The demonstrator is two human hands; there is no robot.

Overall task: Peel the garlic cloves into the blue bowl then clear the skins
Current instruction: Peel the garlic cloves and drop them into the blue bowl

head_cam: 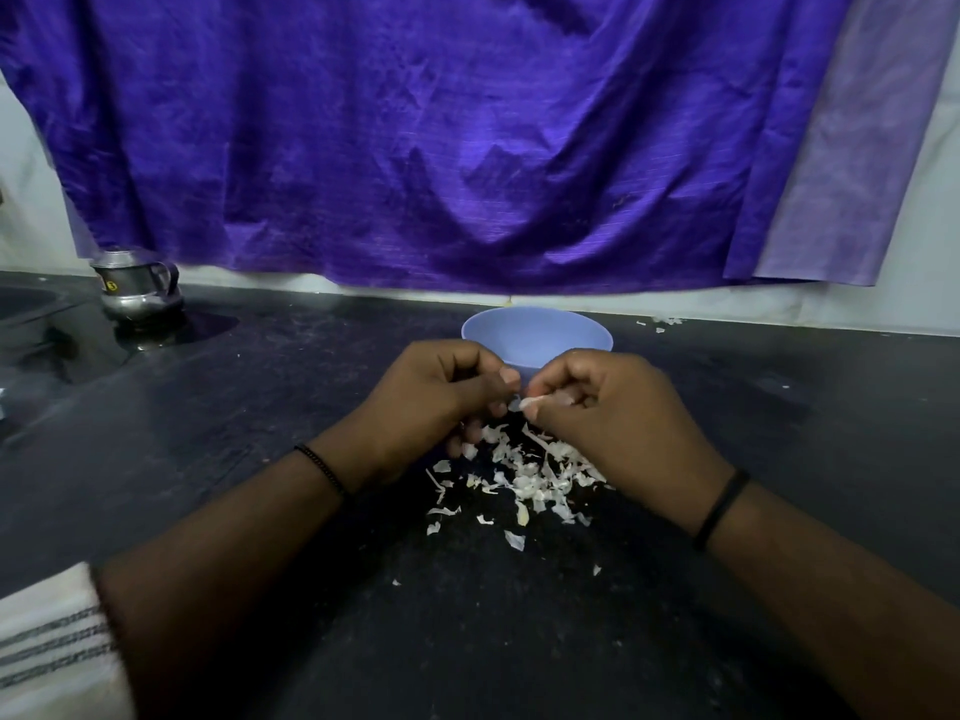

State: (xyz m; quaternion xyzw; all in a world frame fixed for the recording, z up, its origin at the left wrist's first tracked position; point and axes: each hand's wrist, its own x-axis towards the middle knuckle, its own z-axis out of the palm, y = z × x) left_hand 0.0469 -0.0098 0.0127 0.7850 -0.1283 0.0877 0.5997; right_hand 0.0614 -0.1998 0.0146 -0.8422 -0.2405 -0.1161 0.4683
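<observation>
The blue bowl (537, 335) stands on the dark counter just behind my hands; its inside is hidden from this angle. My left hand (431, 402) and my right hand (618, 423) meet in front of it, fingers curled. Between their fingertips is a small pale garlic clove (530, 403) with skin on it; my right hand pinches it and my left thumb and fingers touch its end. Below the hands a heap of white garlic skins (524, 478) lies scattered on the counter.
A steel pot (137, 288) stands at the back left on the black counter (260, 407). A purple cloth (415, 137) hangs on the wall behind. A few skin flakes (660, 322) lie at the back right. A striped white cloth (52, 641) is at the lower left.
</observation>
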